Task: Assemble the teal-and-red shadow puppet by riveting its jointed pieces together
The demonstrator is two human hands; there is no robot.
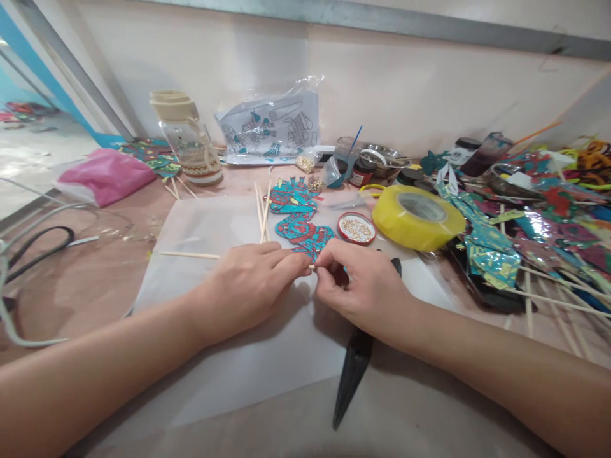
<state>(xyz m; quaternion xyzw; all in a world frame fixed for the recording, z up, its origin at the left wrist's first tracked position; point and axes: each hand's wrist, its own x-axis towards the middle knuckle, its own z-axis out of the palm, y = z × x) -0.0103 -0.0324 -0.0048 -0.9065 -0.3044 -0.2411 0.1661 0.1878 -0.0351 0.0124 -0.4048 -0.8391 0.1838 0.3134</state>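
Note:
My left hand [255, 280] lies palm down with its fingers closed over a thin wooden stick [189, 255] that sticks out to the left. A pale tip, apparently the stick's other end, shows between my two hands. My right hand [360, 280] pinches thumb and forefinger together right at that tip; what sits between them is too small to make out. Just beyond my fingertips lies a turquoise and red jointed paper puppet [298, 216] with small round metal fasteners. Black-handled pliers or scissors [353, 369] lie partly hidden under my right hand.
A translucent sheet [200, 381] covers the table. Loose sticks [262, 213] lie beside the puppet. A red-rimmed lid of small fasteners [356, 228] and a yellow tape roll [417, 216] stand ahead. Finished puppets [496, 248] crowd the right; a bottle [188, 143] and pink bag [105, 178] the left.

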